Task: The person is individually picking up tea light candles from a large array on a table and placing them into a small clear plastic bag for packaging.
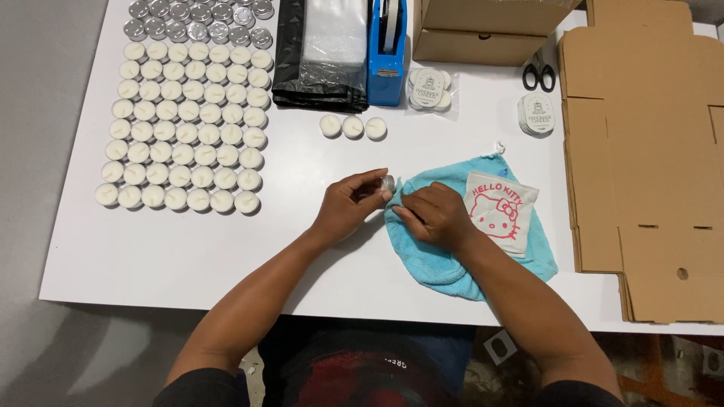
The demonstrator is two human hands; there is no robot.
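My left hand point(348, 205) pinches a small silver metal candle cup point(387, 183) between thumb and fingers, just above the white table point(188, 249). My right hand point(436, 215) rests on a light blue cloth point(452, 267) and pinches a fold of it against the cup. The cloth lies spread on the table with a white patch point(501, 207) bearing a pink cartoon cat print. Three white tealight candles point(352, 126) sit in a row behind my hands.
Rows of white wax tealights point(185, 124) fill the table's left, with silver cups point(196, 19) behind them. A black-and-clear bag stack point(324, 53), blue tape dispenser point(387, 53), round sticker packs point(430, 89), scissors point(538, 74) and flat cardboard boxes point(648, 166) lie at the back and right.
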